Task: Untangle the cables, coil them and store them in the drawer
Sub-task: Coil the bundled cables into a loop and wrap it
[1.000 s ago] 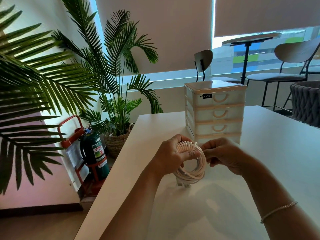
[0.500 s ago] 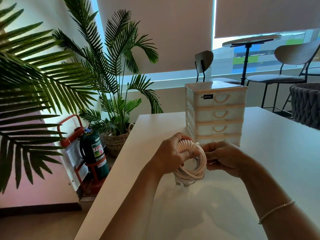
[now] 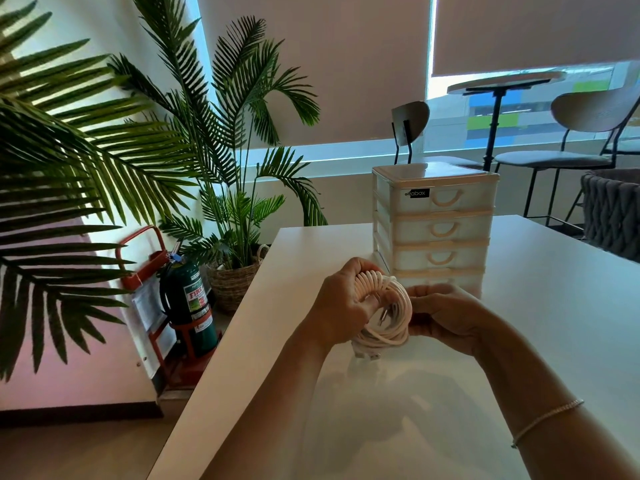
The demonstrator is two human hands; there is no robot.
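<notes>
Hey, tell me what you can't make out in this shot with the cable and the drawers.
All in the head view:
- Right hand: its fingertips are behind the coiled cable, so its grip is unclear.
- Drawer unit: the bottom drawer is partly hidden by both hands.
- Drawer contents: frosted fronts hide them.
- Left hand: covers the coil's left side.

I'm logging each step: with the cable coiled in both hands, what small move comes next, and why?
Probably free the right hand to pull a drawer open: the coiled cable looks wound, the left hand grips it, and the drawer unit appears fully closed.
</notes>
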